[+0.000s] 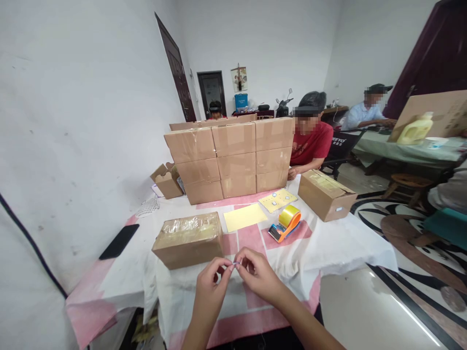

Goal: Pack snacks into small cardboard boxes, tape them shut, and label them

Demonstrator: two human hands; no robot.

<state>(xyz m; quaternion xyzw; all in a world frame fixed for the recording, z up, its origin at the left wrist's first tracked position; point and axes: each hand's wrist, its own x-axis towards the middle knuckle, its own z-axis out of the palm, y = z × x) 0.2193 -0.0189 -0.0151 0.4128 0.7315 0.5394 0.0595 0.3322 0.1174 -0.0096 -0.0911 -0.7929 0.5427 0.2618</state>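
Observation:
My left hand (pixel 213 282) and my right hand (pixel 257 272) meet above the near edge of the table, fingertips pinched together on a tiny pale sticker (pixel 236 264). Both hands are closed in a pinch. Just behind them to the left lies a taped cardboard box (pixel 188 239). A yellow sheet (pixel 244 217) lies behind the hands, and an orange tape dispenser (pixel 285 223) with a yellow roll sits to the right.
A wall of stacked cardboard boxes (pixel 233 160) stands at the table's far side. Another box (pixel 326 194) sits at right, a label sheet (pixel 278 200) beside it. A black phone (pixel 119 241) lies at left. A person in red (pixel 311 141) sits behind the table.

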